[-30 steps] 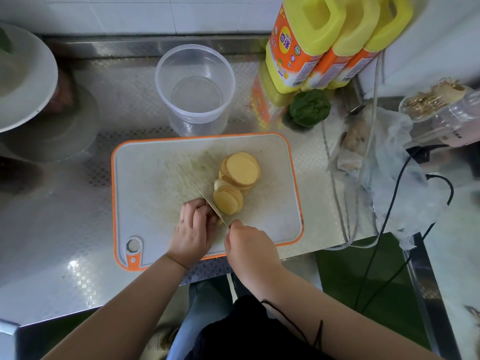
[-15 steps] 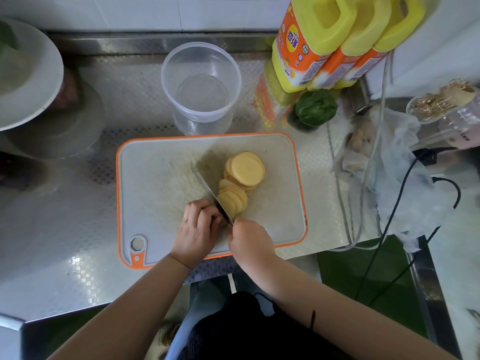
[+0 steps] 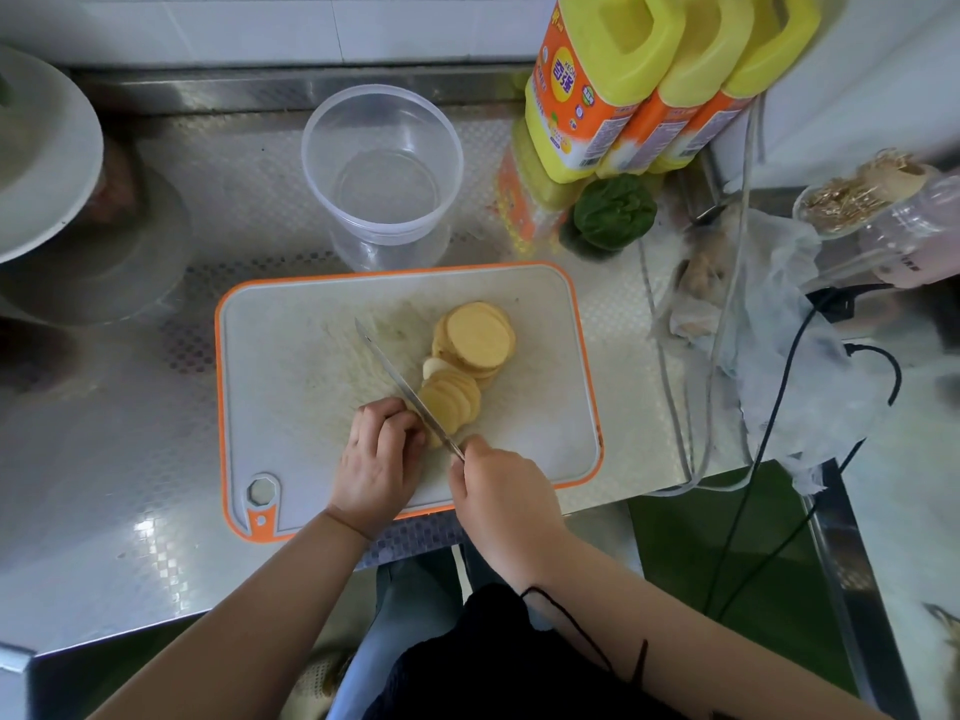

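A potato is being cut into round slices (image 3: 477, 339) on the cutting board (image 3: 291, 356), which is laid on the shiny surface (image 3: 104, 459). Most of the cutting looks done. One pile of slices is stacked near the middle of the board, and more are fanned out just below it. Only a small end piece (image 3: 432, 438) seems to be left, and most of it is hidden. It is held down by the left hand (image 3: 376, 459), with the fingers curled over it. The knife (image 3: 405, 387) is gripped by the right hand (image 3: 498, 491), and its handle is hidden inside the closed fingers. The knife is set at a slant, right between the left hand and the fanned slices. Only a few more cuts are likely needed. A clear tub (image 3: 382, 168) is seen behind the board, and no slices are in it.
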A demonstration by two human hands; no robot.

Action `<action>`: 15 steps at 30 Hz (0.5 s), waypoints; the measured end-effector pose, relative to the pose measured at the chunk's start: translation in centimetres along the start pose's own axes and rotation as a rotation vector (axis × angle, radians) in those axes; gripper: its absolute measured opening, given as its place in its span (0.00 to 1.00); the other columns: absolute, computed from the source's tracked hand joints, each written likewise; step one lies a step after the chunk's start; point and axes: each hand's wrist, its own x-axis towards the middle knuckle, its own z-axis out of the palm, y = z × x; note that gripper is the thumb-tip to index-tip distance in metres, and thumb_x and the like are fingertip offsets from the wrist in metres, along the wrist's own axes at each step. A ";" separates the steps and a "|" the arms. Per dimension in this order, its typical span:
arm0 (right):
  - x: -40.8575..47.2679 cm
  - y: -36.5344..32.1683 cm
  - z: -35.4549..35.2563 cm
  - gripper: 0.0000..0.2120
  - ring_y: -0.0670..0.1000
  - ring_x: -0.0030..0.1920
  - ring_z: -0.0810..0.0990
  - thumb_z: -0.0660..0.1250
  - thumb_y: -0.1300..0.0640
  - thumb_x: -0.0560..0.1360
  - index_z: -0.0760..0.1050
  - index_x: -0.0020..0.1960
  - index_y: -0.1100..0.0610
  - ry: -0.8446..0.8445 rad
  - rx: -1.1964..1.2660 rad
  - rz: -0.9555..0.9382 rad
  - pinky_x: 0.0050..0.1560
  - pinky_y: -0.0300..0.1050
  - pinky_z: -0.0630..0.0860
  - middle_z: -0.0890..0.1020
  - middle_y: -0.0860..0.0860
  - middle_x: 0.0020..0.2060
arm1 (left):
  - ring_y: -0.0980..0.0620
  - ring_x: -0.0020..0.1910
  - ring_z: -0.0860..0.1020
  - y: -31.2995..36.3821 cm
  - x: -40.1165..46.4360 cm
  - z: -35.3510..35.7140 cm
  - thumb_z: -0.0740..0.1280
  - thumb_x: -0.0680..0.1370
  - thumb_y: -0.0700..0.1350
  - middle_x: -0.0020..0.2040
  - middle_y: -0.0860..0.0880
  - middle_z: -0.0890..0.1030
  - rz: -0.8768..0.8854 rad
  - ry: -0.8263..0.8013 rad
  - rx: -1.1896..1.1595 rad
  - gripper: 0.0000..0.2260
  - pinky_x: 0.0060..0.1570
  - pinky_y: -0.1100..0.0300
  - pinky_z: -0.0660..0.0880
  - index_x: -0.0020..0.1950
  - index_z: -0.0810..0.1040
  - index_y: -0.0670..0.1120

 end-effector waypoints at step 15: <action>-0.1 -1.4 -0.4 0.06 0.53 0.37 0.70 0.55 0.59 0.81 0.66 0.45 0.56 -0.028 -0.001 0.047 0.26 0.37 0.51 0.81 0.56 0.43 | 0.42 0.49 0.73 0.2 0.2 0.0 0.59 0.82 0.41 0.54 0.42 0.71 0.018 -0.017 -0.006 0.05 0.50 0.54 0.71 0.54 0.71 0.40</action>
